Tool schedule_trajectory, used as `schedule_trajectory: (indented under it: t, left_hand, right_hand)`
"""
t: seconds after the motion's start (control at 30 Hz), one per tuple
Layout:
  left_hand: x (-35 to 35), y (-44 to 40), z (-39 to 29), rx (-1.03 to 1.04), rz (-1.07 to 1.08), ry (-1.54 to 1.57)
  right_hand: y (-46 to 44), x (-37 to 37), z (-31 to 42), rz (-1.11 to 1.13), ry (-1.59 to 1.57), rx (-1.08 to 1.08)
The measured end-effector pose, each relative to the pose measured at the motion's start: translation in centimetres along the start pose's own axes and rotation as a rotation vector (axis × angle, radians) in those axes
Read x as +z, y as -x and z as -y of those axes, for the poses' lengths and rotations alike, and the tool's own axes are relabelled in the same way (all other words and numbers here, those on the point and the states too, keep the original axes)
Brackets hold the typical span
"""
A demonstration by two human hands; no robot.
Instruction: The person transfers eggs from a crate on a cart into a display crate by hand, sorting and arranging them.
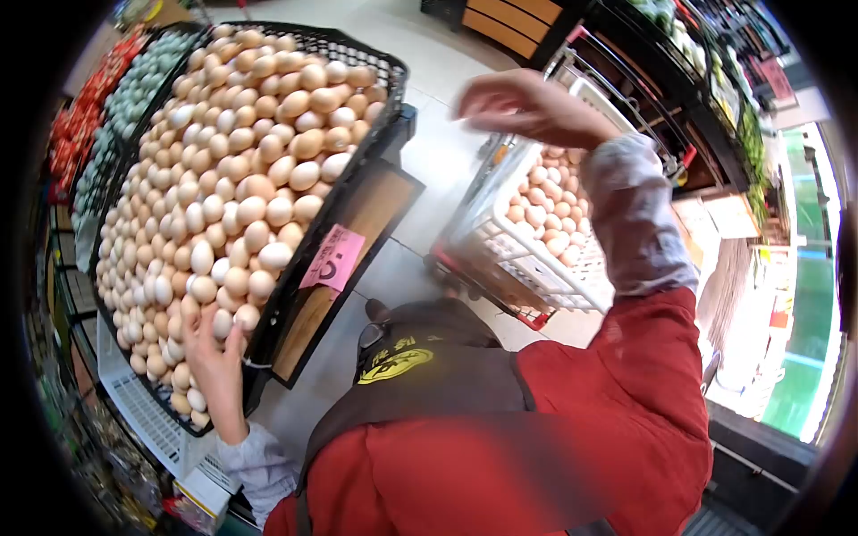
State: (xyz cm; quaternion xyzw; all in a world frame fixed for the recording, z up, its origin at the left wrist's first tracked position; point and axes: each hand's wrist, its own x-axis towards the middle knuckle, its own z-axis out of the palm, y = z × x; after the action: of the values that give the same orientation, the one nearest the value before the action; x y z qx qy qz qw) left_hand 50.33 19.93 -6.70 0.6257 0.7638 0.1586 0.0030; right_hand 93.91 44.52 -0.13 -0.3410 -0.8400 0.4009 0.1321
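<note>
Eggs (252, 210) sit heaped, some hidden behind the left hand (213, 362).

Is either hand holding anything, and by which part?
Left hand: fingers about the sides of a pale egg, but whether they grip it can't be told. Nothing shows in the blurred right hand.

Eggs (255, 188) ranged from cream to tan, the bin (391, 79) was black, the crate (525, 259) white, the sign (334, 259) pink, the dark apron (416, 402) bore a yellow emblem (395, 365)
</note>
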Motion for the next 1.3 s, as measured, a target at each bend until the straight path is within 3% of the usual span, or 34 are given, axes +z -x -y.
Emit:
schedule_trajectory:
  t: [0.1,0.17,0.33,0.43,0.5,0.6,0.63,0.7,0.73,0.9,1.03,1.13,1.3]
  left_hand:
    - [-0.8,-1.7,-3.8,0.028,-0.225,0.041]
    - [-0.2,-2.9,-7.5,0.05,-0.306,0.107]
    - [4.1,-6.8,-20.1,0.412,-0.089,0.514]
    - [6.8,-8.4,-27.7,0.648,0.105,0.689]
    - [8.7,-9.4,-32.0,0.776,0.277,0.7]
    - [12.0,-9.9,-37.8,0.874,0.59,0.614]
    - [13.3,-10.1,-39.4,0.942,0.709,0.491]
    - [17.5,-10.1,-42.4,1.063,0.89,0.218]
    - [19.2,-10.1,-43.8,1.102,1.011,0.061]
    - [29.9,-8.4,-45.9,1.17,1.009,0.017]
    - [32.1,-7.1,-46.8,1.185,1.026,0.031]
    - [33.1,-6.5,-46.1,1.494,0.889,-0.076]
    - [34.8,-5.7,-45.4,1.433,0.869,-0.131]
  right_hand:
    - [9.3,-3.7,-9.1,-0.226,0.111,0.37]
    - [12.5,-2.7,-10.4,-0.053,0.23,0.823]
    - [21.7,8.8,-26.7,0.208,0.276,0.682]
    - [22.7,12.2,-26.5,0.313,0.191,0.569]
    - [21.9,12.5,-23.5,0.306,0.232,0.646]
    - [22.3,13.4,-24.4,0.347,0.433,0.466]
    - [22.2,13.5,-24.2,0.346,0.426,0.467]
    - [21.6,13.6,-23.1,0.411,0.504,0.667]
    - [22.0,14.4,-24.2,0.401,0.464,0.624]
    - [21.6,15.5,-23.5,0.566,0.508,0.761]
    - [21.7,15.8,-24.2,0.547,0.499,0.762]
    - [21.9,16.1,-24.5,0.533,0.487,0.768]
    - [22.3,16.3,-24.5,0.521,0.474,0.788]
